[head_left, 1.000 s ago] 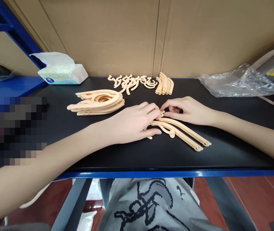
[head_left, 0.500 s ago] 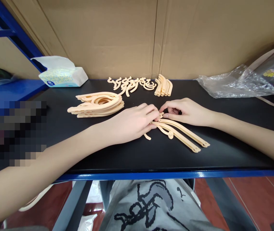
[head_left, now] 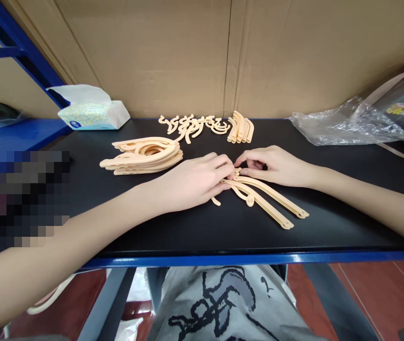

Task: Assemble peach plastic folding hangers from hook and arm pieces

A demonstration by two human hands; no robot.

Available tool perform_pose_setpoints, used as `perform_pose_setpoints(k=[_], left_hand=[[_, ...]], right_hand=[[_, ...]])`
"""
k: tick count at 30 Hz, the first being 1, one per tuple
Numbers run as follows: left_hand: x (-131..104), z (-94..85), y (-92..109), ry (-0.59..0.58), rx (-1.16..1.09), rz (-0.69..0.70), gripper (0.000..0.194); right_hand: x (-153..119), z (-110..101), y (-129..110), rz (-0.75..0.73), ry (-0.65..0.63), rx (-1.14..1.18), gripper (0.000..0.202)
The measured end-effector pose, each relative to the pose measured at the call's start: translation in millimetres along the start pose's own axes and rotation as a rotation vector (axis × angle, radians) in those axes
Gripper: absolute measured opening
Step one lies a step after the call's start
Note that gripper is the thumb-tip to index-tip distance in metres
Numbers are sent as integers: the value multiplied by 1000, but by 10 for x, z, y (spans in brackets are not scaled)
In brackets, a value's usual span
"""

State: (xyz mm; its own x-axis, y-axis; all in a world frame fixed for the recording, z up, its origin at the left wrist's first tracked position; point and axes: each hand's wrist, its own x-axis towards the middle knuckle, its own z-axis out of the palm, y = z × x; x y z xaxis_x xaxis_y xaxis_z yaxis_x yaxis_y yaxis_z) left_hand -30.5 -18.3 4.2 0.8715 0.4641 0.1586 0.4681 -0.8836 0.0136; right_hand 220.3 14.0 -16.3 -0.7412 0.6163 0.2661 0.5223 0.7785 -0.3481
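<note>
- At the middle of a black table (head_left: 173,232), two bare hands work close together over pale peach parts.
- The left hand (head_left: 202,180) lies palm down, fingers curled, closed on the inner end of the near strip (head_left: 266,207); its palm hides whatever lies beneath.
- The right hand (head_left: 271,163) pinches a small piece (head_left: 237,171) between thumb and forefinger, the gap nearly closed, its other fingers folded in.
- Beside the near strip, the far strip (head_left: 278,192) also slants from the hands toward the table's front edge, both outer ends lying apart.
- A thin rod with a round knob (head_left: 250,201) curves out next to the near strip; a curved tip (head_left: 216,201) shows below the left hand.
- Left of the hands sits a stack of hangers (head_left: 141,154).
- Along the back edge lie loose hooks (head_left: 187,127) and, just right of them, a bundle of strips (head_left: 240,129).
- A tissue pack (head_left: 93,113) stands at the back left corner, a clear bag (head_left: 347,125) toward the back right.
</note>
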Motion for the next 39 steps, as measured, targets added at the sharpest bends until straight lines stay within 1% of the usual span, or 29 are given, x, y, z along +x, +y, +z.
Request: perform_pose_setpoints(k=[13,22,39], left_hand=[[2,-11,-1,10,-17,7,24],[13,12,-10,26,10,19,23],[7,3,-8,22,31,29,24]], right_hand=[[-1,-4,0,24,-19,-3,34],[-7,10,26,6,3,-16,34],[-7,10,33,5,-5,-9,27]])
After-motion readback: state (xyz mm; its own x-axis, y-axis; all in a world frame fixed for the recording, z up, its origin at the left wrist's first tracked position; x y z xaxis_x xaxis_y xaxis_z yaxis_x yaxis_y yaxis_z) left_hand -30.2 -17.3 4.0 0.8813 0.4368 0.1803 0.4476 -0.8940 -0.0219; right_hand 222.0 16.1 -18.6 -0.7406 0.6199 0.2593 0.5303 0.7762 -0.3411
